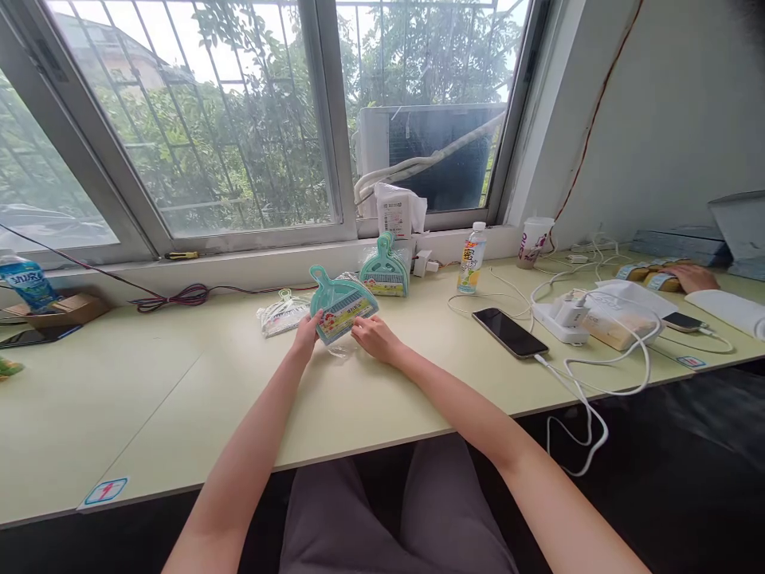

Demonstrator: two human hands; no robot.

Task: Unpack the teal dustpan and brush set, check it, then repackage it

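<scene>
A mint-green mini dustpan set (343, 309) with a printed yellow label is held above the table, tilted, its looped handle up to the left. Clear plastic wrap hangs from its lower edge. My left hand (307, 335) grips the left edge, thumb in front. My right hand (375, 336) is closed at the lower right edge, fingers curled against it or its wrap; which of the two I cannot tell. Behind it, more green dustpan sets (386, 267) stand upright against the sill. To the left lies another set in clear wrap (283, 312).
On the right are a drink bottle (471, 259), a phone (510, 332), a power strip (560, 319) with white cables, and a cup (533, 242). Another person's hand (693, 277) rests at far right. A blue bottle (27, 281) and cable bundle (170, 299) are left.
</scene>
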